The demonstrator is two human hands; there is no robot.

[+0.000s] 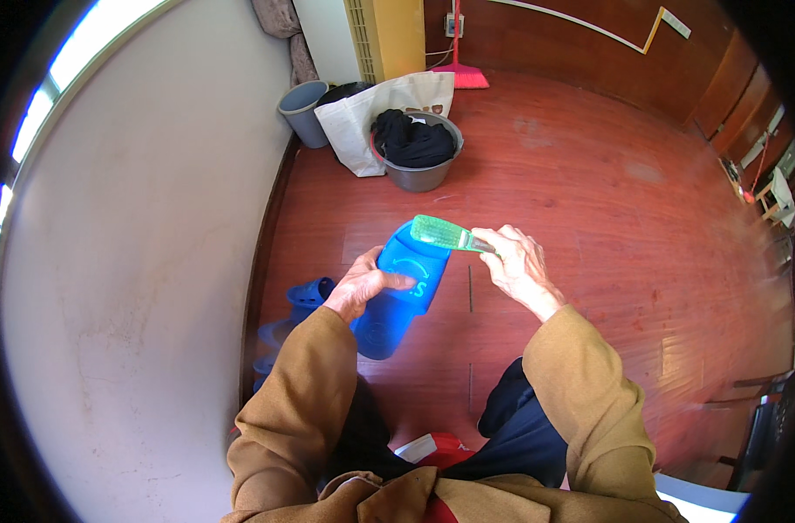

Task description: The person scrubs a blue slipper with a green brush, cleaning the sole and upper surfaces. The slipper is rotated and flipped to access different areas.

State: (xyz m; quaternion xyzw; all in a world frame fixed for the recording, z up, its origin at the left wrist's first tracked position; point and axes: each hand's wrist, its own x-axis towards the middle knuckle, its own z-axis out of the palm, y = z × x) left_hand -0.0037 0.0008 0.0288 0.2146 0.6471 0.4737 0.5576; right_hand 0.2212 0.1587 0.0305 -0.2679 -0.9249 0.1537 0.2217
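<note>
A blue slide sandal (384,320) with light markings on its strap is held up over the floor. My left hand (365,286) grips it by the side, the thumb lying across the strap. In my right hand (515,261) is the handle of a green plastic brush (439,233). The green head points left and overlaps the end of the sandal nearest the bucket; whether the two touch I cannot tell.
More blue footwear (310,293) stands along the left wall (142,216). Ahead on the red wood floor (567,196) are a grey bucket (418,178) of dark cloth, a white bag (355,134), a grey bin (306,121) and a red broom (466,76).
</note>
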